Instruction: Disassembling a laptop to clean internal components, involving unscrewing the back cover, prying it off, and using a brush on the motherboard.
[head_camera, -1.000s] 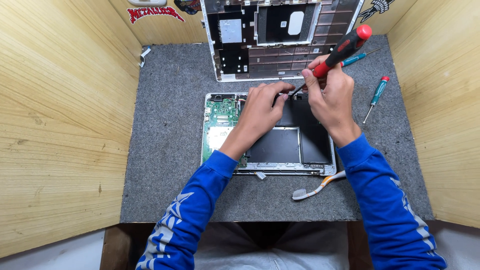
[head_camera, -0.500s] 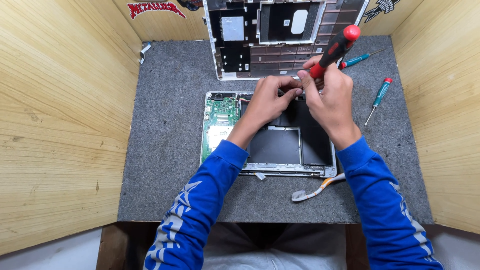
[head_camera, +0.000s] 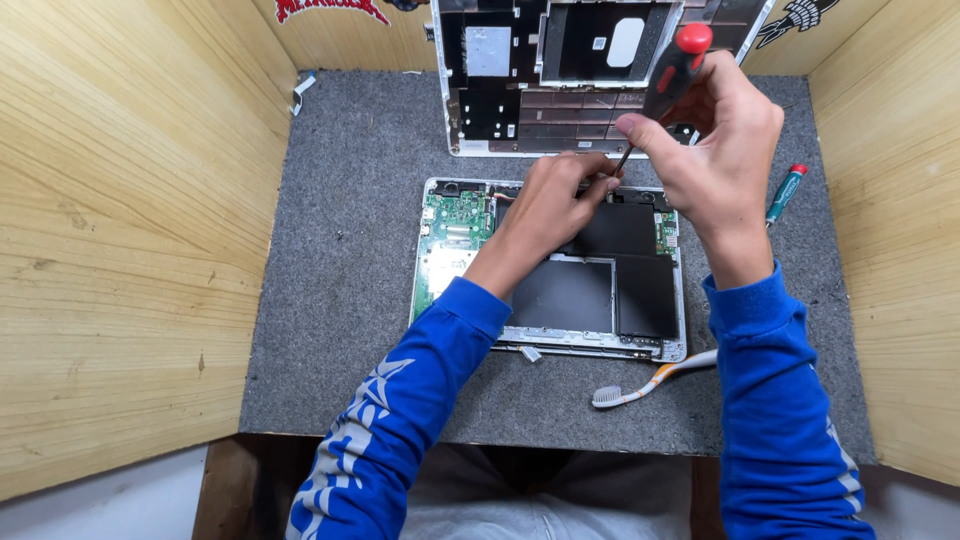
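An opened laptop base (head_camera: 548, 268) lies on the grey felt mat (head_camera: 350, 300), showing a green circuit board (head_camera: 455, 222) at its left and black battery panels. My left hand (head_camera: 550, 205) rests on the base's upper middle, fingertips pinched near the screwdriver tip. My right hand (head_camera: 718, 150) grips a red and black screwdriver (head_camera: 672, 68), held steeply, its tip pointing down at the base's top edge beside my left fingers. What sits under the fingertips is hidden.
The removed laptop cover (head_camera: 580, 70) lies at the back of the mat. A small green-handled screwdriver (head_camera: 785, 193) lies at the right. A white and orange toothbrush (head_camera: 650, 380) lies near the front. Wooden walls (head_camera: 130, 220) enclose the mat on three sides.
My right hand has risen and tilted the screwdriver more upright. My left hand stays on the base's upper middle. The camera view shifted slightly closer.
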